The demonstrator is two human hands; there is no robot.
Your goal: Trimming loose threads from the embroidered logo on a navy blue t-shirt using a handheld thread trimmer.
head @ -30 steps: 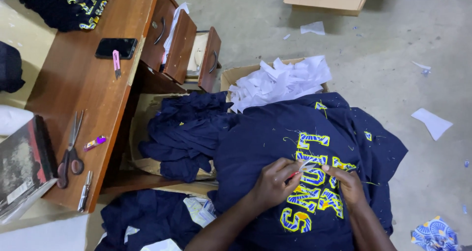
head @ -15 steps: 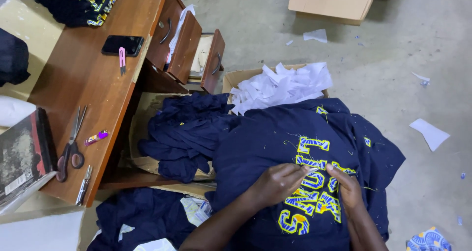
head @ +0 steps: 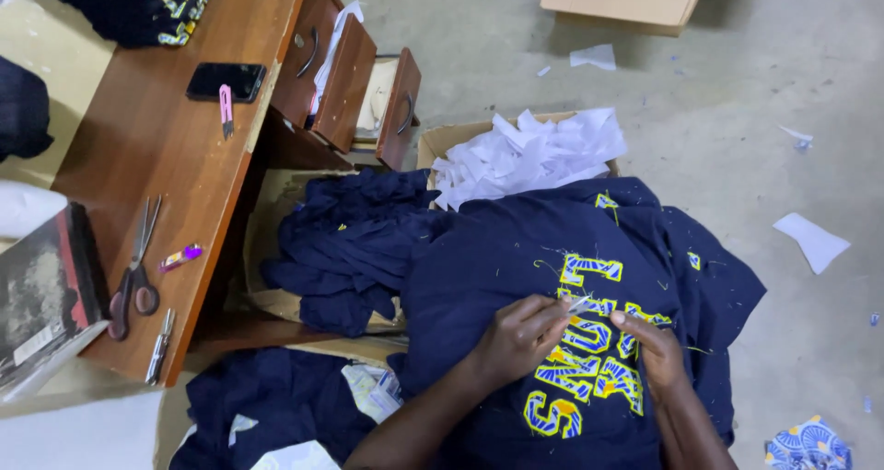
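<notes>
A navy garment (head: pixel 516 249) with yellow and blue embroidered letters (head: pixel 589 269) lies spread in front of me. My left hand (head: pixel 520 336) rests on it and pinches a small pale thin piece (head: pixel 580 304) at the lettering; whether it is a tool or a scrap I cannot tell. My right hand (head: pixel 656 350) lies just to the right, fingers curled, its fingertips pressing and gripping the fabric beside that piece. Loose thread bits dot the cloth.
A heap of navy garments (head: pixel 345 244) lies to the left. Behind, white paper scraps (head: pixel 529 152) fill a cardboard box (head: pixel 433 141). The wooden desk (head: pixel 175 157) with open drawers (head: pixel 345 79) holds scissors (head: pixel 133 267), a phone (head: pixel 226 81) and a book (head: pixel 41 295). Scraps (head: pixel 810 240) litter the floor.
Both hands have stayed on the lettering, with the left fingers shifting slightly along it. The view has drifted a little.
</notes>
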